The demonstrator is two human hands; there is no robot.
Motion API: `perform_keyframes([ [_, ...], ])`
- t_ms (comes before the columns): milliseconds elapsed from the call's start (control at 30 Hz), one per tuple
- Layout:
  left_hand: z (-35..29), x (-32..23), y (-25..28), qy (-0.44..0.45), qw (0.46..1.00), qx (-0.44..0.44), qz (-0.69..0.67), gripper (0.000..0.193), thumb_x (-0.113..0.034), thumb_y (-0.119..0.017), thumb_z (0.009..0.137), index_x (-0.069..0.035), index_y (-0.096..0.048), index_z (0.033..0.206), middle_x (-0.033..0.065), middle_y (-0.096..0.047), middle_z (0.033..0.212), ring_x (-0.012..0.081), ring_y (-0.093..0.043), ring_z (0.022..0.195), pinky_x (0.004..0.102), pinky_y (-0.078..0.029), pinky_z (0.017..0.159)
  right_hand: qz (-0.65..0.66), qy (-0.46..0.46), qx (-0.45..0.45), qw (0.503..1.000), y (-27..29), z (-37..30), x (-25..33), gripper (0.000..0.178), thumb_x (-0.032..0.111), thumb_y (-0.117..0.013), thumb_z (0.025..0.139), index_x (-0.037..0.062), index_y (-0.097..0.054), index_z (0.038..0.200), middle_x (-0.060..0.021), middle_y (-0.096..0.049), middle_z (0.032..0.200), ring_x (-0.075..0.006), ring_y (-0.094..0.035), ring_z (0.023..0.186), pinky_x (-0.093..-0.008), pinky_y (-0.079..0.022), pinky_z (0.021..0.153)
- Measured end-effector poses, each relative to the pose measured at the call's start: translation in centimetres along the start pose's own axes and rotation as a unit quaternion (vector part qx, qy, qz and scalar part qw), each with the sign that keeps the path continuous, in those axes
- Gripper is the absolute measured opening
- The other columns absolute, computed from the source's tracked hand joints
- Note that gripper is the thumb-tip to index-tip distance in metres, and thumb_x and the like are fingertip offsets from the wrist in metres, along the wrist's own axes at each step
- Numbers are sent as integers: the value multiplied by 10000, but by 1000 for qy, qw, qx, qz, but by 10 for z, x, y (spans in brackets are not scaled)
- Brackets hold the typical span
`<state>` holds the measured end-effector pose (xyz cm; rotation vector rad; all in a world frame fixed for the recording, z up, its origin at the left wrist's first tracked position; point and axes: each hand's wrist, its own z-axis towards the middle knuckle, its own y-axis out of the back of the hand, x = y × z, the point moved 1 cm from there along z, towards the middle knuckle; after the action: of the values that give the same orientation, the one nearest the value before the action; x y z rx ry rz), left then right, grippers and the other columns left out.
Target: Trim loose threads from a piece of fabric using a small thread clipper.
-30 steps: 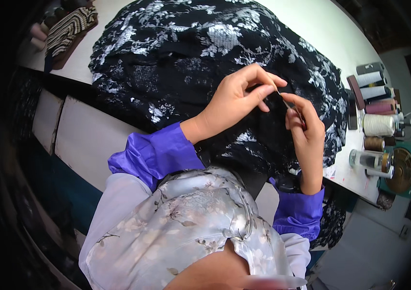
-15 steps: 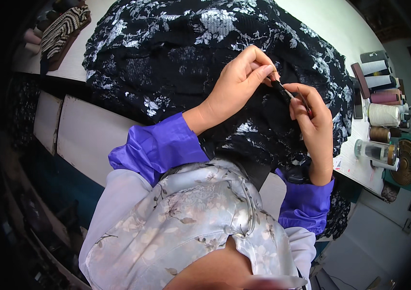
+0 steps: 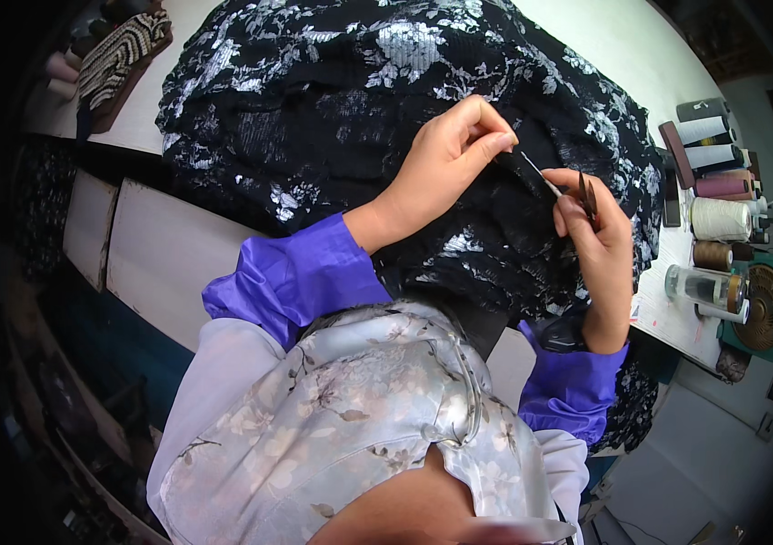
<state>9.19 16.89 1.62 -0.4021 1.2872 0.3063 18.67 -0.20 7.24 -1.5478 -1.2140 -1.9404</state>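
Note:
A large black fabric (image 3: 332, 118) with silvery floral print lies bunched across the table in front of me. My left hand (image 3: 459, 150) is closed in a pinch over its middle, thumb against forefinger, on what appears to be a fold of the fabric. To the right, my right hand (image 3: 597, 222) grips a thin metal tool (image 3: 550, 185) with a slender tip pointing up and left toward the left fingertips, a small gap apart. Dark blades (image 3: 587, 193), like those of thread snips, also stick out from the right hand. Purple sleeve covers are on both forearms.
Several thread spools (image 3: 721, 218) stand along the table's right side, beside a clear jar (image 3: 703, 285) and a green fan (image 3: 768, 304). A dark oblong block (image 3: 674, 153) lies near them. At the far left is a striped knitted piece (image 3: 124, 54) on a brown holder.
My right hand has moved slightly right, drawing the tool away from the left fingertips. The snips' blades now point upward. My left hand has dropped slightly and keeps its pinch.

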Motion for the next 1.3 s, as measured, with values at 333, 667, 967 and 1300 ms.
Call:
perform_keyframes([
  [333,-9,-6,-3,-1,1000,2,-8,87,-82,-558,964,3,-555,944,95,-651,968,106,-619,915,253,-495,855,-208,138,-55,967,-20,4,-2,402,-120,-607,718,67,-610,1074,-150,-655,835,-304,-668,752,-354,-506,642],
  [667,-8,-3,3,3,998,11,58,96,-85,-588,946,-3,-560,904,38,-613,900,65,-572,814,219,-464,759,-77,47,-35,995,-5,-10,-1,365,-102,-579,769,61,-630,1092,-92,-611,737,-181,-599,619,-266,-479,616],
  [967,-19,-13,7,-72,987,9,143,66,-43,-633,890,15,-601,889,104,-667,1002,137,-635,937,273,-509,798,-229,151,2,962,-28,1,4,262,163,-674,833,47,-587,1051,-111,-519,900,-293,-546,774,-388,-426,700],
  [1300,-40,-19,16,-29,985,-15,171,70,-59,-655,875,4,-630,860,34,-630,804,84,-587,726,232,-469,664,-349,176,-70,918,-41,1,-2,243,124,-734,758,57,-589,941,-76,-533,864,-275,-587,715,-384,-460,626],
])
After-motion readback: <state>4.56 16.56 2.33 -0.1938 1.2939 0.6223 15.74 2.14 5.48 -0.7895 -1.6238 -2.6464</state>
